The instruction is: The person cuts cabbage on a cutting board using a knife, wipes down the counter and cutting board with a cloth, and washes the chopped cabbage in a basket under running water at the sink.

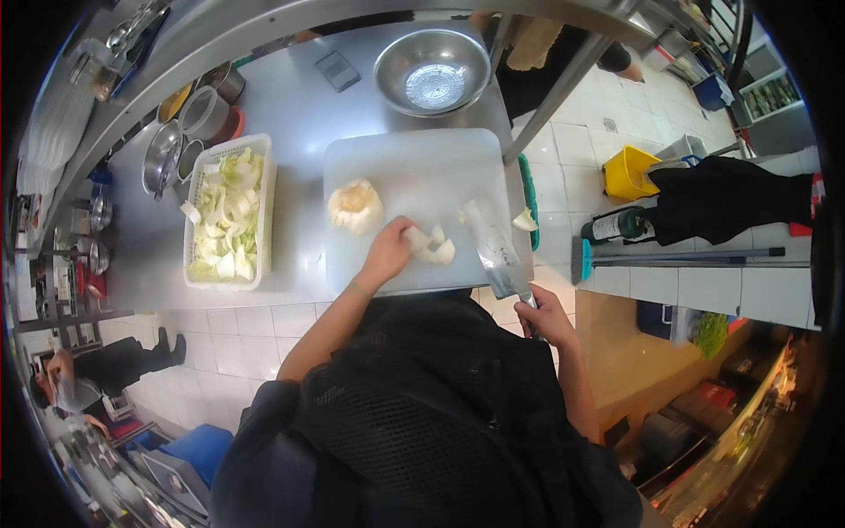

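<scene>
My left hand (pixel 387 250) is on the cutting board (pixel 414 154), its fingers closed on the edge of some pale cut cabbage pieces (pixel 437 250). Behind it, to the left, sits a partly cut cabbage head (pixel 356 208) with its brownish stem end facing up. My right hand (pixel 544 315) grips the handle of a cleaver (pixel 495 251) at the board's right front corner. The wide blade lies over the board, pointing away from me, with pale bits stuck to it. Its edge is apart from the pieces at my left hand.
A white basket (pixel 267 211) of cut cabbage stands left of the board. Behind the board is a steel bowl (pixel 431 44); a phone (pixel 338 71) lies nearby. A green bin (pixel 529 189) adjoins the right edge. A metal shelf post (pixel 563 97) rises there. Other people are in the room.
</scene>
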`<state>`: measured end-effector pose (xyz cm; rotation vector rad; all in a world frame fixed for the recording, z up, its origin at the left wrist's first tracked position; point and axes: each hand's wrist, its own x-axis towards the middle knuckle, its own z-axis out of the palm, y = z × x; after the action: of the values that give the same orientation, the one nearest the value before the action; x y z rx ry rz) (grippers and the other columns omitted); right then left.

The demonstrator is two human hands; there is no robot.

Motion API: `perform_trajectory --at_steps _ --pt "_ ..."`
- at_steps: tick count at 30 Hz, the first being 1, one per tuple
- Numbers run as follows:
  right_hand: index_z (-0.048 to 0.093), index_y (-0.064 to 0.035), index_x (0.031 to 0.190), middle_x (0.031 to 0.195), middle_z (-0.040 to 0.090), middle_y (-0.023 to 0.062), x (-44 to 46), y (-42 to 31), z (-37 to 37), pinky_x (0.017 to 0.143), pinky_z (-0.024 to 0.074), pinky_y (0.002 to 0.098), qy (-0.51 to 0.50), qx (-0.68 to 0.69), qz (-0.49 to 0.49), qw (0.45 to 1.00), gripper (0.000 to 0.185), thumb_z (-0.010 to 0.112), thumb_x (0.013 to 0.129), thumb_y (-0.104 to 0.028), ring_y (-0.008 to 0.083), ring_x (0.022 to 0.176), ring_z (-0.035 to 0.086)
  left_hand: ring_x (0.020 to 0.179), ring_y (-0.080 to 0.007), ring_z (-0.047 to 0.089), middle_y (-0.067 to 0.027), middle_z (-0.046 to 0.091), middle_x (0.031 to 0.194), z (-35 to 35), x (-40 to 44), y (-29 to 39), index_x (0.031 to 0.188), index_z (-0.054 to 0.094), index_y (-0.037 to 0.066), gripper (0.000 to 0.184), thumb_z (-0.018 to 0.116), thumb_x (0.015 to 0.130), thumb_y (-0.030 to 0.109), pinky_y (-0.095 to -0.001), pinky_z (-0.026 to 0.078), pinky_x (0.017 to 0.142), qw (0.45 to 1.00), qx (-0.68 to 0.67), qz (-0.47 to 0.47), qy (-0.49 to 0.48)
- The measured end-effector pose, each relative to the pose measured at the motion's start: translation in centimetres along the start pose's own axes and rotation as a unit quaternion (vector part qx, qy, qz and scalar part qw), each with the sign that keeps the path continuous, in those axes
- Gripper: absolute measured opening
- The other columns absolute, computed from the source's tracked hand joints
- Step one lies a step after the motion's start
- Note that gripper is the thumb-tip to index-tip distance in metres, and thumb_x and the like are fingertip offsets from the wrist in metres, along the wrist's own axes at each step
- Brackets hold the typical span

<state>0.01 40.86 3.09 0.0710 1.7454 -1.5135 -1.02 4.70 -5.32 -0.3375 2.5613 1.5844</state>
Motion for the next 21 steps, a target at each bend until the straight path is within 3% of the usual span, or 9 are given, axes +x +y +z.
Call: perform_trajectory --at_steps 1,3,4,8,10,11,13,17,21 --pt "0.06 -0.0022 0.11 0.06 0.053 -0.0002 0.0 0.3 -0.2 0.044 0.0428 0.026 0.006 0.017 0.0 1.0 0.017 0.064 0.095 -0.009 0.0094 0.045 0.051 0.09 -0.0209 0.063 -0.0101 0.065 0.097 -0.2 -0.3 0.3 0.112 0.063 0.002 0.029 0.047 0.088 0.0 -0.0325 0.049 0.086 1.0 0.0 -0.002 0.001" --pt "0.06 -0.0027 0.113 0.06 0.053 -0.0001 0.2 0.8 -0.4 0.044 0.0426 0.026 0.002 0.033 -0.011 0.999 0.02 0.063 0.095 -0.009 0.0096 0.045 0.051 0.099 -0.0386 0.065 -0.0223 0.068 0.103 -0.4 -0.6 1.2 0.111 0.063 0.002 0.031 0.046 0.085 0.001 -0.0416 0.05 0.09 0.995 -0.073 -0.045 0.054" --pt "0.06 -0.0033 0.117 0.061 0.053 -0.0001 0.1 0.8 -0.6 0.044 0.0424 0.0259 -0.002 0.049 -0.022 0.999 0.023 0.063 0.095 -0.01 0.0099 0.046 0.052 0.099 -0.0386 0.065 -0.0223 0.068 0.103 -0.3 -0.4 0.9 0.111 0.063 0.002 0.031 0.046 0.085 0.001 -0.0416 0.05 0.09 0.995 -0.074 -0.042 0.05" --pt "0.061 -0.0032 0.113 0.061 0.052 -0.0009 0.0 -0.6 0.0 0.044 0.0415 0.025 0.078 0.01 -0.039 0.996 0.02 0.064 0.095 -0.012 0.0083 0.045 0.05 0.084 -0.0256 0.066 -0.0144 0.067 0.093 -0.1 -0.2 2.2 0.111 0.064 0.003 0.027 0.047 0.09 0.004 -0.0362 0.053 0.075 0.991 -0.12 -0.048 0.03" --pt "0.061 -0.002 0.121 0.063 0.059 0.0078 -0.5 -1.4 0.2 0.05 0.048 0.0339 0.202 -0.121 -0.022 0.972 0.033 0.068 0.091 -0.014 0.0202 0.051 0.06 0.078 -0.0205 0.065 -0.0116 0.066 0.09 0.0 -0.2 2.8 0.11 0.064 0.003 0.025 0.047 0.092 0.005 -0.0339 0.053 0.069 0.985 -0.158 -0.074 0.012" --pt "0.061 -0.002 0.121 0.063 0.059 0.0078 -0.6 -1.3 0.1 0.05 0.048 0.0339 0.206 -0.12 -0.022 0.971 0.033 0.068 0.091 -0.014 0.0202 0.051 0.06 0.083 -0.0161 0.063 -0.0068 0.065 0.096 -0.1 -0.1 2.4 0.112 0.064 0.006 0.023 0.048 0.095 0.008 -0.0308 0.053 0.068 0.986 -0.152 -0.075 -0.006" --pt "0.059 -0.0031 0.127 0.073 0.066 0.0202 -1.0 -0.8 0.1 0.062 0.0513 0.0451 0.327 -0.341 -0.117 0.873 0.042 0.069 0.088 -0.013 0.0382 0.067 0.067 0.088 -0.0117 0.062 -0.002 0.063 0.101 -0.3 -0.1 2.3 0.114 0.063 0.008 0.022 0.049 0.098 0.011 -0.0278 0.052 0.067 0.986 -0.144 -0.074 -0.027" --pt "0.058 -0.0056 0.128 0.082 0.067 0.0248 -2.8 -0.9 0.2 0.071 0.0512 0.0509 0.315 -0.32 -0.076 0.89 0.045 0.069 0.086 -0.014 0.0446 0.08 0.066 0.087 -0.0107 0.061 -0.002 0.064 0.101 -0.7 -0.4 2.1 0.114 0.063 0.009 0.022 0.049 0.097 0.011 -0.0273 0.052 0.067 0.983 -0.161 -0.081 -0.02" --pt "0.059 -0.0075 0.129 0.08 0.067 0.0233 -3.8 -0.7 0.6 0.073 0.0518 0.051 0.255 -0.313 -0.02 0.915 0.046 0.07 0.086 -0.016 0.0433 0.081 0.067 0.086 -0.0102 0.061 -0.0022 0.065 0.101 -1.0 -0.5 2.4 0.115 0.064 0.008 0.023 0.049 0.097 0.011 -0.0271 0.053 0.066 0.982 -0.161 -0.095 -0.019"
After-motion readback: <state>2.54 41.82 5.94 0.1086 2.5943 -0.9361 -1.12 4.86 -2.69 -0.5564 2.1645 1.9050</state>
